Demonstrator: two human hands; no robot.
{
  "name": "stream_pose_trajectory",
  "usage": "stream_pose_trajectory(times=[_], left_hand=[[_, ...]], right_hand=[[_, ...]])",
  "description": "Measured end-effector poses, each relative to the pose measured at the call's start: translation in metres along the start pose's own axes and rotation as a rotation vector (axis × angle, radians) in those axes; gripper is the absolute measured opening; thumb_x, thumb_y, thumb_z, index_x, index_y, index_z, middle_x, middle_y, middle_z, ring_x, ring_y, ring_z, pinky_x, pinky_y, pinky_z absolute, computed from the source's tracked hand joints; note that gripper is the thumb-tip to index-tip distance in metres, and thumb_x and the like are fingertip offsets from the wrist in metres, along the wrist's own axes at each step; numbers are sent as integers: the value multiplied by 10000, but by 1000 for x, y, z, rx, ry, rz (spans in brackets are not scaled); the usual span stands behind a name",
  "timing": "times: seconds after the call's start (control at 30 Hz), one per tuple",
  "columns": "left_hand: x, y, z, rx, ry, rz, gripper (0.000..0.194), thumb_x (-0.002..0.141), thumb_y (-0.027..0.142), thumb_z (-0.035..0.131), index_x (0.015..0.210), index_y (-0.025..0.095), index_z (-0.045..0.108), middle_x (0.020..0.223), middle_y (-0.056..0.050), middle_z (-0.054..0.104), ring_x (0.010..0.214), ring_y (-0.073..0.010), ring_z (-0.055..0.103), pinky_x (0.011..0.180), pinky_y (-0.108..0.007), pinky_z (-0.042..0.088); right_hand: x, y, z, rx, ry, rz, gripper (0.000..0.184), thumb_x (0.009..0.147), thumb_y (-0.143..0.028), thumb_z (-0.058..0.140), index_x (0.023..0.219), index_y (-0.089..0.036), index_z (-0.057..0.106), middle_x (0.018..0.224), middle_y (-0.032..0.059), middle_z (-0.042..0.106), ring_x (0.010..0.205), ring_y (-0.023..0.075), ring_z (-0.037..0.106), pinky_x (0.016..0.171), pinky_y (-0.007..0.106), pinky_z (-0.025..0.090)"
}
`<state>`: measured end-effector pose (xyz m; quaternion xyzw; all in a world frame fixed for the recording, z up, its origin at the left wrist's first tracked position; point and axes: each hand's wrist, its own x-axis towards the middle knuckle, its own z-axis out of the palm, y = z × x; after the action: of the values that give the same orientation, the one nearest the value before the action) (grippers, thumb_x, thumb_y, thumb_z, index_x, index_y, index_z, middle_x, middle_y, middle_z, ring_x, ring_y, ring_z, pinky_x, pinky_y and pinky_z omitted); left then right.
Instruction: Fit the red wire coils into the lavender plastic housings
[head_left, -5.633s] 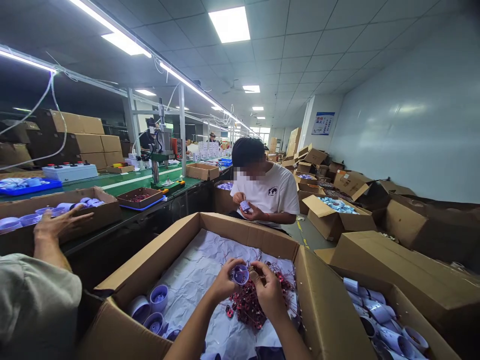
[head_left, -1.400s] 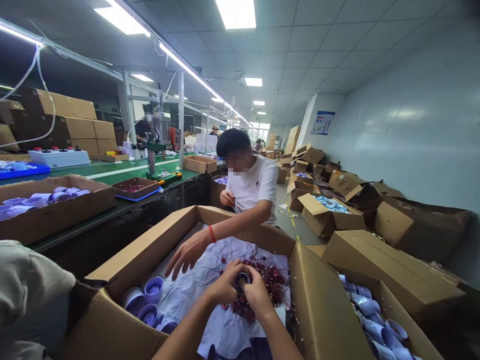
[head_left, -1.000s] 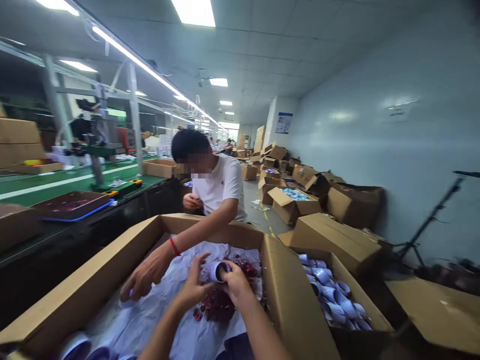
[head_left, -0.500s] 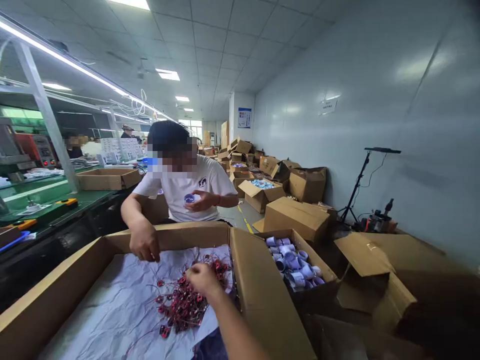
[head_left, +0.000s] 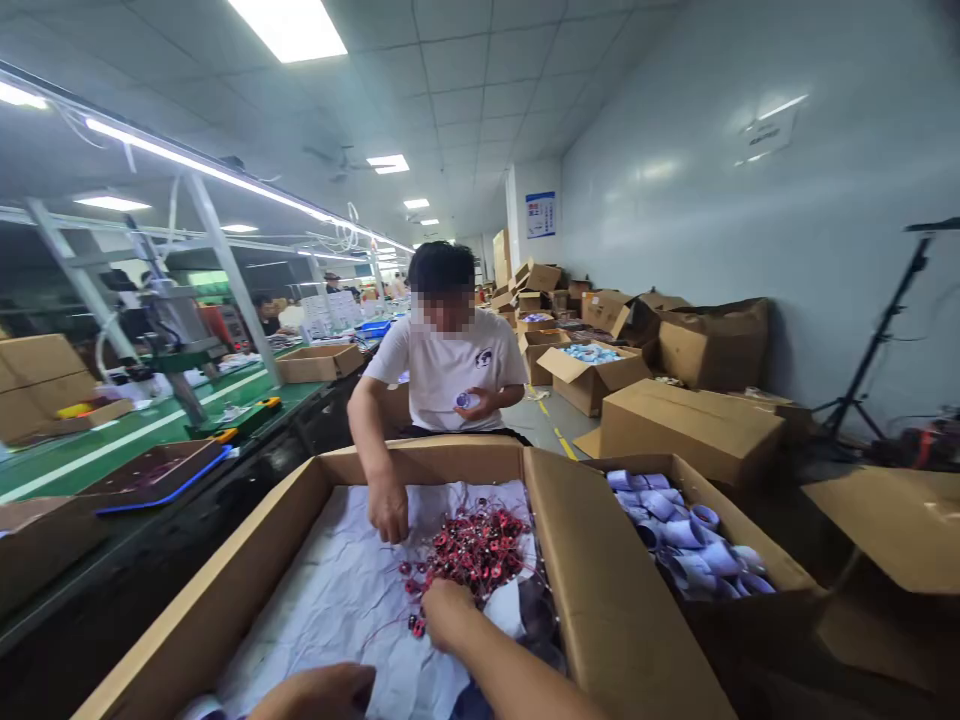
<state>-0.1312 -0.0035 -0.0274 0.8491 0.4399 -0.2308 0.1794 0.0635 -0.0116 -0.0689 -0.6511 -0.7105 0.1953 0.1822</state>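
My right hand (head_left: pixel 450 612) reaches to the near edge of a pile of small red and black wired parts (head_left: pixel 480 545). Its fingers are curled closed, and the hand itself hides whatever they hold. At the bottom edge my left hand (head_left: pixel 322 690) is partly in view, its dark, blurred fingers low over the paper. The pile lies on crumpled white paper (head_left: pixel 315 600) inside a large cardboard box (head_left: pixel 217 585). Part of a pale purple round piece (head_left: pixel 202 708) shows left of my left hand.
Across the box, a co-worker (head_left: pixel 450 370) reaches one hand into it and holds a purple cup-shaped piece (head_left: pixel 466 400) in the other. A carton (head_left: pixel 784 565) of purple cylinders stands to the right. Left runs a green workbench (head_left: pixel 247 400).
My view has turned left. My left hand has come in at the bottom. My right hand has moved from the top of the pile to its near edge.
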Motion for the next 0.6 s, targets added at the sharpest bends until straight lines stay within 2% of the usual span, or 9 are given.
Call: stream_pose_trajectory(times=[0.1,0.17,0.23,0.3,0.37,0.43,0.5,0.6], left_hand=[[-2,6,-20,-189,-46,-26,403,460,307,671,836,209,563,624,58,525,590,-144,447,563,-274,393],[1,6,-34,-359,24,-27,512,427,366,722,870,207,522,631,68,509,588,-135,441,540,-248,369],[5,5,-48,-517,176,47,570,421,432,741,887,199,510,689,53,527,635,-139,461,557,-234,365],[9,6,-61,-647,347,111,582,480,502,714,930,186,521,727,30,544,688,-154,482,596,-238,375],[15,11,-71,-737,526,106,561,583,551,642,986,175,535,748,6,562,726,-171,502,640,-255,389],[22,20,-75,-781,649,67,469,659,556,571,922,168,570,717,1,554,713,-175,508,642,-267,393],[30,32,-73,-818,625,45,373,678,530,546,742,164,577,623,18,507,643,-161,495,594,-262,382],[38,49,-62,-904,451,121,315,647,471,591,608,160,555,561,37,476,593,-139,477,569,-250,375]], right_hand=[[-4,0,-3,64,35,92,454,511,-10,621,935,-156,689,1052,202,675,923,369,656,742,476,510],[-6,0,-4,141,67,122,392,510,5,612,853,-169,688,983,175,699,905,360,661,746,453,500],[-6,-1,-5,246,113,145,255,527,0,602,692,-184,665,835,126,720,842,330,673,728,408,490],[-1,0,-10,376,179,156,167,553,-26,601,578,-192,606,698,77,703,765,281,673,694,354,475],[6,1,-21,526,254,153,121,584,-88,618,573,-197,565,627,36,668,689,225,651,641,301,460],[12,1,-34,654,314,139,75,640,-196,622,649,-201,548,617,8,644,628,178,620,583,266,447],[12,-1,-49,840,349,106,141,706,-320,591,764,-207,530,662,-2,643,605,152,604,546,249,443],[3,-4,-64,1347,346,42,341,657,-418,667,872,-219,490,698,-13,646,586,139,599,537,249,447]])
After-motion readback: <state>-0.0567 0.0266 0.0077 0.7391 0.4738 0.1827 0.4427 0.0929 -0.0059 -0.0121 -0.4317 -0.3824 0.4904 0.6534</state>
